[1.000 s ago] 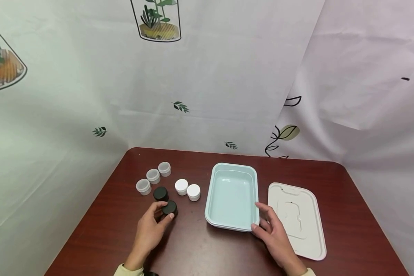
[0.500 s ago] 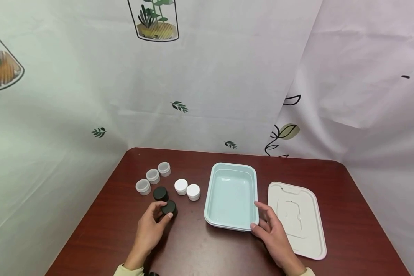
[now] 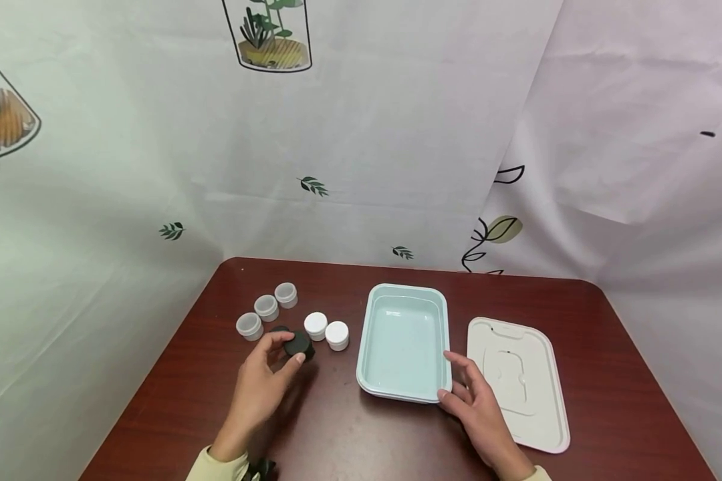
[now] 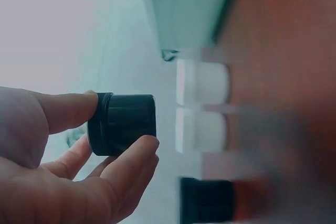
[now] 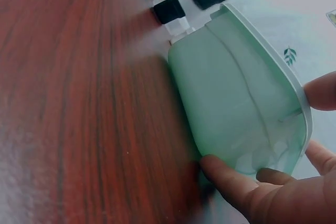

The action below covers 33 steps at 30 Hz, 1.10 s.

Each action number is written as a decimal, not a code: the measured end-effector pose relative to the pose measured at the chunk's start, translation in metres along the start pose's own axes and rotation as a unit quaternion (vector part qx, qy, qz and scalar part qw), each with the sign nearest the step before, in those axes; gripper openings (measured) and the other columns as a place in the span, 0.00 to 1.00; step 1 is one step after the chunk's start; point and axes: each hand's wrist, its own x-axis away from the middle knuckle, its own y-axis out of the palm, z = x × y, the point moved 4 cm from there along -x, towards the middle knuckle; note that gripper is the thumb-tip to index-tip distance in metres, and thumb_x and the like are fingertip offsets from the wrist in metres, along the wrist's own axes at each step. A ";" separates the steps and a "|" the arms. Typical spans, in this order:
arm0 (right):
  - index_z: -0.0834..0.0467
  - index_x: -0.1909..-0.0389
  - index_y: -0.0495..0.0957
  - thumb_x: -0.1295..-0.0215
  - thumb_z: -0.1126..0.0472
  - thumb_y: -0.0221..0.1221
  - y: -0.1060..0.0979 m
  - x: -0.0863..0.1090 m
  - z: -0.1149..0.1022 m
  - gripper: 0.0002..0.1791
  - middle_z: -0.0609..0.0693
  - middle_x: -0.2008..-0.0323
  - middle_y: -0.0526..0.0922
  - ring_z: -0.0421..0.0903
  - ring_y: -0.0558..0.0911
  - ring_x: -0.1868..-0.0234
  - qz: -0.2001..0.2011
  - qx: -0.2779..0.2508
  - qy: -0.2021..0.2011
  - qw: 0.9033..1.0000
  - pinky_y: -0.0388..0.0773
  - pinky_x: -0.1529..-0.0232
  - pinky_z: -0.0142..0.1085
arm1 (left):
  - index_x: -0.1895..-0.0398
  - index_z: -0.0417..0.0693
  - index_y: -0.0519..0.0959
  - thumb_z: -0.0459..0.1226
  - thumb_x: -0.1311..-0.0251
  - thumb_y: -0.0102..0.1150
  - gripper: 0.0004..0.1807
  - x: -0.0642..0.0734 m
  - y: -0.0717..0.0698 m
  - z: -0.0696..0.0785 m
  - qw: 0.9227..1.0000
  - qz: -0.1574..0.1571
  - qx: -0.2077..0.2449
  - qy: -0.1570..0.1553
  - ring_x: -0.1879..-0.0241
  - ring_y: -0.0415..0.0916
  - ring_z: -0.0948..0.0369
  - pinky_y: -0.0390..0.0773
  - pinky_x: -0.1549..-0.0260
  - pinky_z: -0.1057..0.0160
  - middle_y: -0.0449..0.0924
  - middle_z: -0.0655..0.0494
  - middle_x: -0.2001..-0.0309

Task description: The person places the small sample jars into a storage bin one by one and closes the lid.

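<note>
My left hand (image 3: 260,386) pinches a small black screw-top jar (image 3: 299,343) between thumb and fingers. In the left wrist view this jar (image 4: 131,121) hangs sideways in the picture, raised above the tabletop. A second black jar (image 4: 207,201) stands on the table, mostly hidden behind the held one in the head view. Just beyond are two white lidded jars (image 3: 315,325). My right hand (image 3: 480,413) grips the near right corner of a pale blue plastic box (image 3: 405,347), its thumb and fingers spread around rim and wall. The box stands without its lid, with nothing inside.
Three translucent, whitish jars (image 3: 267,307) form a slanting row at the back left. Flat on the table to the box's right lies a white lid (image 3: 517,387). A printed curtain (image 3: 361,133) hangs behind the dark red table (image 3: 361,447).
My left hand has lifted the nearer black jar and moved it slightly away from me, now overlapping the other black jar. The right hand and the box have stayed put.
</note>
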 end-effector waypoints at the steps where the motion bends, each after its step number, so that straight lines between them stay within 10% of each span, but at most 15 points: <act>1: 0.61 0.24 0.62 0.29 0.74 0.59 0.000 0.000 0.000 0.35 0.68 0.21 0.60 0.42 0.83 0.37 0.000 -0.001 0.000 1.000 0.85 0.49 0.33 | 0.39 0.47 0.78 0.33 0.34 0.72 0.21 -0.004 0.001 0.005 1.000 -0.002 0.001 0.007 0.38 0.84 0.48 0.83 0.40 0.52 0.83 0.45 0.39; 15: 0.61 0.24 0.60 0.31 0.75 0.59 -0.001 -0.004 0.000 0.36 0.67 0.20 0.58 0.52 0.80 0.34 -0.006 -0.005 0.023 1.000 0.85 0.47 0.36 | 0.41 0.55 0.79 0.37 0.34 0.73 0.21 -0.055 0.058 0.065 0.990 -0.095 0.000 0.107 0.43 0.85 0.54 0.86 0.45 0.50 0.85 0.51 0.43; 33: 0.62 0.24 0.59 0.29 0.75 0.58 -0.002 -0.004 -0.002 0.35 0.67 0.22 0.60 0.59 0.79 0.33 -0.018 -0.002 0.027 0.999 0.86 0.48 0.37 | 0.45 0.47 0.75 0.39 0.33 0.71 0.19 -0.095 0.156 0.094 0.946 -0.255 -0.119 0.163 0.43 0.82 0.53 0.82 0.45 0.55 0.83 0.46 0.43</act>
